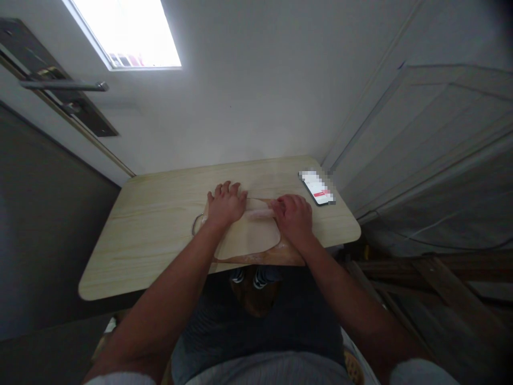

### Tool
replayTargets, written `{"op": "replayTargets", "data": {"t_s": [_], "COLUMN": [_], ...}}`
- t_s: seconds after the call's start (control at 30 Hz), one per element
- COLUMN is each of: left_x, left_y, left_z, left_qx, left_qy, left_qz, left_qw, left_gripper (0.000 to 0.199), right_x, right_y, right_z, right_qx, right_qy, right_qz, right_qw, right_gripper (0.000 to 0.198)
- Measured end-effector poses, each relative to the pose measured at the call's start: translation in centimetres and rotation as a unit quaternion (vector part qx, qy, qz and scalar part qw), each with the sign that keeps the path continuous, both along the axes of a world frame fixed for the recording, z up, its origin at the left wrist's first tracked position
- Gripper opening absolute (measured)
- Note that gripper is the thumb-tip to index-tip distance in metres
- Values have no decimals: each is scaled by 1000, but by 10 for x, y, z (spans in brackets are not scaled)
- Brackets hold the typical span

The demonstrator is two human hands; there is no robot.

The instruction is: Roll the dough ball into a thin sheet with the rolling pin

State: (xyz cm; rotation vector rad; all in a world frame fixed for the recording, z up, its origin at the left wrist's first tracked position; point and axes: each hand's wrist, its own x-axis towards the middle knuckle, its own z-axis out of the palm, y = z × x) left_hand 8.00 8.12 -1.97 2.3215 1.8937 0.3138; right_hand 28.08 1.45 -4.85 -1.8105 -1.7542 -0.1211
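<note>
A thin, pale sheet of dough (250,236) lies across a wooden cutting board (290,256), whose metal loop handle (195,224) sticks out on the left. Palm down, my left hand (227,203) rests on the far left part of the dough with its fingers spread. My right hand (294,216) is closed at the far right edge of the sheet, thumb and fingertips pinching the dough. Between both hands runs a whitish raised strip (259,213); whether it is a fold of dough or a rod under it I cannot tell.
The board lies at the near edge of a light wood-grain table (148,219). A phone (316,187) with a lit screen lies at the far right. Behind the table stands a white door with a metal handle (66,85). Wooden slats (433,272) are at the lower right.
</note>
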Motion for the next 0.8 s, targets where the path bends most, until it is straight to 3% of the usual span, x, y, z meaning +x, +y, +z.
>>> {"op": "replayTargets", "data": {"t_s": [0.23,0.33,0.5,0.8], "left_x": [-3,-4,-1,-2], "left_y": [-69,-82,-56,4], "left_z": [-2,-2,-1,1], "left_qx": [69,80,71,-15], "left_qy": [26,30,28,15], "left_qz": [10,7,16,-11], "left_qw": [997,996,997,1000], "left_gripper": [58,59,62,61], "right_x": [6,6,5,7], "right_y": [-39,-42,-26,5], "right_z": [-10,-10,-4,0], "right_qx": [-7,-19,-36,-58], "right_qy": [4,-20,-29,-21], "right_qz": [20,27,6,-4], "right_qw": [1000,999,999,998], "right_gripper": [39,39,39,35]}}
